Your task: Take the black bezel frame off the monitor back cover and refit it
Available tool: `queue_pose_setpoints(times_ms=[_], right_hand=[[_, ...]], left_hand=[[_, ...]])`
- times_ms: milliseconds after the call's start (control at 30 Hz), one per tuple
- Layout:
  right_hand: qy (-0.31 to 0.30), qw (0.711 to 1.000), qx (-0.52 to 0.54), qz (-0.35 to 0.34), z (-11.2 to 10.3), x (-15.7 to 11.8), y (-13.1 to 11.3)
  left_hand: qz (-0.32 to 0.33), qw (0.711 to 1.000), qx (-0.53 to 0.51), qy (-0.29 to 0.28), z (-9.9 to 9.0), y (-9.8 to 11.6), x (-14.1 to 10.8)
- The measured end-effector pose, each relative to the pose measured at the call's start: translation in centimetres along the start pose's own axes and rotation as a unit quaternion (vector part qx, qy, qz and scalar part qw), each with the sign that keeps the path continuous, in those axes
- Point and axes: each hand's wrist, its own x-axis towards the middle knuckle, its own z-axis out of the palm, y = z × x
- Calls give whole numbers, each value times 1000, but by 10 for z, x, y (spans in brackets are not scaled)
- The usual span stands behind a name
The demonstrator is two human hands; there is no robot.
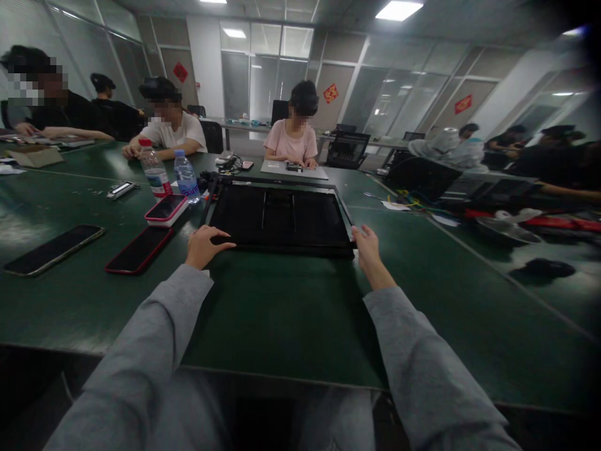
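Note:
A wide black rectangular panel with a raised frame (310, 219), somewhat like a monitor housing, lies on the green table in front of me. Two thin light lines run across its middle from back to front. At its near left corner is my left hand (206, 245), with thumb and forefinger bent around the edge. My right hand (369, 247) grips the near right corner, its fingers curled on the side. The underside of the panel and some of my fingertips are hidden.
Left of the panel stand a red-capped bottle (154, 169) and a blue-capped bottle (186, 177). Phones lie nearby, including a red-edged phone (139, 250) and a large dark phone (55, 249). Across the table sits a person in pink (293, 139). A metal bowl (507, 232) is at the right.

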Motion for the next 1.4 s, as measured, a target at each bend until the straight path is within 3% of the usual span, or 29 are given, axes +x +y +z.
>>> queue_pose_setpoints(times_ms=[133,333,500,600,667,767,900,1067,1400], right_hand=[[-12,997,-39,-58,1,-9,6],[45,977,-151,-144,1,-21,10],[67,956,-249,-138,4,-23,13],[38,969,-217,-114,4,-18,22],[21,979,-173,-103,4,-12,30],[26,983,-153,-100,4,-5,39],[15,982,-157,-107,6,-3,38],[-31,980,-159,-118,14,-7,30],[-23,973,-183,-135,17,-13,21]], left_hand=[[8,1000,15,-9,6,-4,4],[9,998,35,-56,15,-11,8],[18,995,56,-79,16,-12,7],[-4,998,50,-28,22,-18,9],[-59,998,22,22,27,-26,13],[-136,988,-54,40,32,-39,19],[-180,979,-77,57,23,-51,22],[-244,968,18,59,3,-54,12],[-208,970,105,64,-5,-34,5]])
